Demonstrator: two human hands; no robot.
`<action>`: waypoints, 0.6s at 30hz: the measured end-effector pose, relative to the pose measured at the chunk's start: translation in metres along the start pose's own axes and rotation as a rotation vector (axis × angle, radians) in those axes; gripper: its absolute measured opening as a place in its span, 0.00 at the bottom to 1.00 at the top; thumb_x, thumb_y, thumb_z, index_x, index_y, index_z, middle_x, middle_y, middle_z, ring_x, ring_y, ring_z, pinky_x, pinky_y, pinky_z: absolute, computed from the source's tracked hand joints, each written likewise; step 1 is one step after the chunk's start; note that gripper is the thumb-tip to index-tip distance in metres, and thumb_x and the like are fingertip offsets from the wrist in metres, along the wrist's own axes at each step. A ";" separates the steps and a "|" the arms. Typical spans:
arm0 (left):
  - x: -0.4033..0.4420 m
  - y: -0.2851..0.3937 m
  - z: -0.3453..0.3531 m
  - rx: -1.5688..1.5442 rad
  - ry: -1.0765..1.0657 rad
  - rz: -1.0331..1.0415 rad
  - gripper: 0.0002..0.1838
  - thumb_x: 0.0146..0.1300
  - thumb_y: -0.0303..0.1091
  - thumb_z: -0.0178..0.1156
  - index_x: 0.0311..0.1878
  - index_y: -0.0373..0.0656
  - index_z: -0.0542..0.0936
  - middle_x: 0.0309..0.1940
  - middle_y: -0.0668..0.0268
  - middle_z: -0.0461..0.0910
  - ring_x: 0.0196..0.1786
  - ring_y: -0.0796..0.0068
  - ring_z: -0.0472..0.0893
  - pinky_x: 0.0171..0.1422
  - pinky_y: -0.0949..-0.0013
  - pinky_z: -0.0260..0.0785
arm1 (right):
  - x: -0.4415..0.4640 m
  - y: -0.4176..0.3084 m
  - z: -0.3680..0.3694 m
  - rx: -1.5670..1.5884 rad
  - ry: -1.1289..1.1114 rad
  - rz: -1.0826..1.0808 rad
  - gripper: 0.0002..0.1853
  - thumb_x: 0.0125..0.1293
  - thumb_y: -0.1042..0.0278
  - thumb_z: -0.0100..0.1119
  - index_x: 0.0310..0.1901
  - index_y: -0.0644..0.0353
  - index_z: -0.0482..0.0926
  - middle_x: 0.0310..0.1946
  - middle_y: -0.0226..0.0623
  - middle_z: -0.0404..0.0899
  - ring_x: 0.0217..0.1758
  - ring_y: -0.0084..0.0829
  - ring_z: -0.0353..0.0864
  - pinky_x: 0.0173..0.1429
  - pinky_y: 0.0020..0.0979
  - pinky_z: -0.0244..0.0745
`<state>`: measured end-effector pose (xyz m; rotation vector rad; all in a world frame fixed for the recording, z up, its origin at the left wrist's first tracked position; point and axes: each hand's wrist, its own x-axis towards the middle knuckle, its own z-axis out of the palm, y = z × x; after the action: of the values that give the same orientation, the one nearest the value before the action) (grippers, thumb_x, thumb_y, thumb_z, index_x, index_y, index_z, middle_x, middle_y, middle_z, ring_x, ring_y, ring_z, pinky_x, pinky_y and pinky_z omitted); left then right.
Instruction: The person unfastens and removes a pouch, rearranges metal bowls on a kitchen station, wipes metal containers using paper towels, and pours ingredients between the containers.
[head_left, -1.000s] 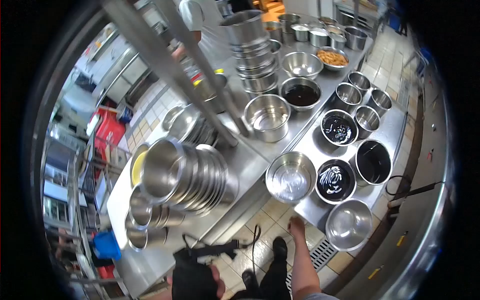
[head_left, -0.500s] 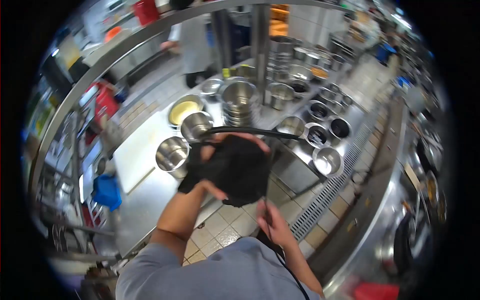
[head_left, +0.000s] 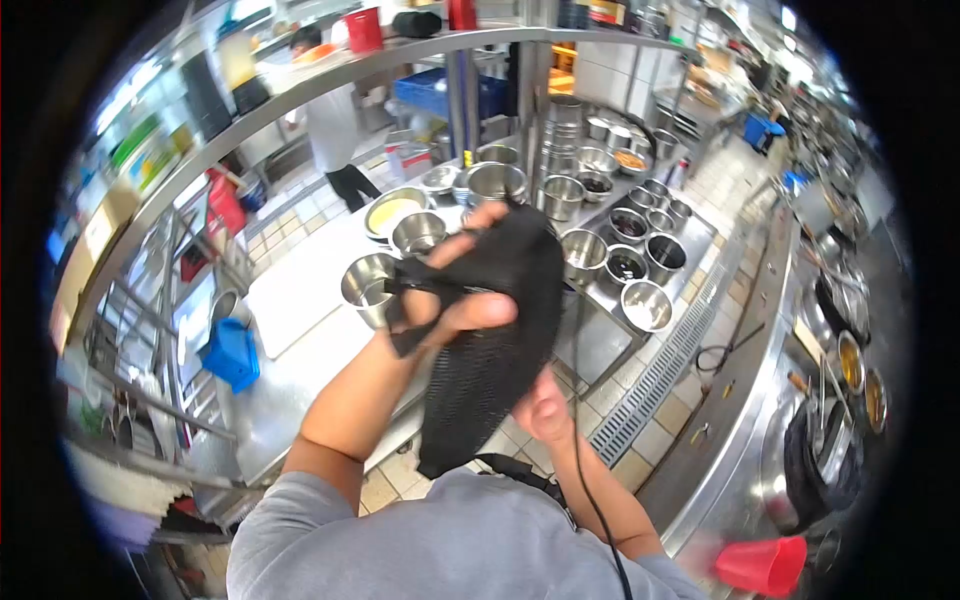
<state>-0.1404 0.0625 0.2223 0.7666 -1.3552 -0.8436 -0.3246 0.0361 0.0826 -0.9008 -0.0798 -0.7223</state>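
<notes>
A black mesh fabric piece that looks like a cap (head_left: 490, 370) is held up in front of my chest, tilted and blurred at its upper end. My left hand (head_left: 465, 285) is closed on its upper part, with the thumb across the front and other fingers behind. A black strap hangs around the left wrist side. Against the lower right edge of the cap is my right hand (head_left: 546, 405), its fingers bent toward the fabric and partly hidden. A thin black cable (head_left: 588, 480) runs down past the right hand.
Steel pots (head_left: 370, 285) and a white cutting board (head_left: 295, 290) lie on the counter ahead. Dark-filled containers (head_left: 627, 265) stand to the right, above a floor drain grate (head_left: 640, 390). A red cup (head_left: 765, 565) sits at lower right. A person (head_left: 335, 130) stands beyond the counter.
The cap has turned from a broad, level view to a long upright slant, showing its mesh. My left hand has risen slightly. The camera view has shifted, and the person beyond has moved left.
</notes>
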 end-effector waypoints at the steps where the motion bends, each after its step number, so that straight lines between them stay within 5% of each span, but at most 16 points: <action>1: -0.009 -0.001 0.015 0.003 0.047 -0.105 0.54 0.49 0.42 0.82 0.75 0.38 0.61 0.61 0.59 0.75 0.62 0.67 0.76 0.72 0.63 0.63 | -0.004 0.001 -0.010 0.007 -0.020 0.015 0.63 0.51 0.25 0.70 0.78 0.58 0.52 0.74 0.40 0.63 0.76 0.38 0.64 0.77 0.43 0.63; 3: -0.014 0.015 0.045 0.375 0.145 -0.160 0.49 0.48 0.43 0.81 0.70 0.40 0.64 0.54 0.63 0.78 0.58 0.70 0.77 0.65 0.65 0.69 | -0.007 -0.014 -0.015 -0.050 -0.107 0.060 0.55 0.58 0.31 0.70 0.75 0.61 0.57 0.68 0.40 0.69 0.69 0.37 0.73 0.71 0.40 0.72; 6: -0.021 -0.001 0.054 0.351 0.145 -0.213 0.52 0.50 0.40 0.80 0.73 0.36 0.59 0.57 0.60 0.78 0.60 0.67 0.77 0.68 0.65 0.67 | -0.011 -0.014 -0.027 -0.094 0.103 0.088 0.42 0.63 0.44 0.71 0.71 0.58 0.63 0.60 0.36 0.75 0.63 0.34 0.77 0.68 0.39 0.74; 9: -0.030 -0.031 0.052 0.372 0.194 -0.024 0.47 0.49 0.49 0.80 0.67 0.39 0.66 0.51 0.59 0.79 0.54 0.68 0.80 0.61 0.65 0.72 | -0.007 -0.014 -0.021 0.050 0.142 0.114 0.35 0.71 0.49 0.64 0.70 0.60 0.65 0.62 0.39 0.75 0.63 0.37 0.78 0.67 0.40 0.76; 13: -0.033 -0.044 0.045 0.442 0.296 -0.218 0.48 0.49 0.50 0.79 0.68 0.40 0.64 0.51 0.54 0.80 0.56 0.61 0.81 0.60 0.62 0.74 | -0.007 -0.001 -0.007 0.270 0.247 0.270 0.32 0.74 0.43 0.57 0.69 0.59 0.69 0.63 0.42 0.76 0.63 0.40 0.79 0.69 0.44 0.75; 15: -0.038 -0.057 0.041 0.865 0.367 0.073 0.50 0.48 0.46 0.80 0.71 0.43 0.62 0.54 0.54 0.79 0.59 0.59 0.79 0.67 0.60 0.70 | -0.008 0.010 -0.004 0.288 0.312 0.286 0.30 0.74 0.44 0.58 0.66 0.60 0.70 0.58 0.38 0.79 0.59 0.36 0.81 0.64 0.41 0.78; 17: -0.047 -0.011 0.052 1.042 0.370 0.107 0.43 0.49 0.47 0.79 0.66 0.46 0.69 0.50 0.55 0.80 0.55 0.55 0.81 0.63 0.59 0.73 | -0.008 0.028 -0.014 0.442 0.356 0.295 0.30 0.74 0.44 0.58 0.66 0.60 0.71 0.59 0.39 0.79 0.59 0.36 0.81 0.65 0.41 0.78; 18: -0.051 0.006 0.056 1.065 0.234 -0.066 0.37 0.51 0.46 0.77 0.63 0.47 0.72 0.48 0.57 0.82 0.52 0.55 0.83 0.59 0.59 0.75 | -0.009 0.033 -0.017 0.445 0.368 0.274 0.27 0.75 0.48 0.57 0.65 0.60 0.71 0.59 0.39 0.79 0.60 0.36 0.81 0.66 0.42 0.78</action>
<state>-0.1971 0.1098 0.2060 1.6663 -1.5304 0.0054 -0.3154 0.0417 0.0453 -0.3352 0.2008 -0.5710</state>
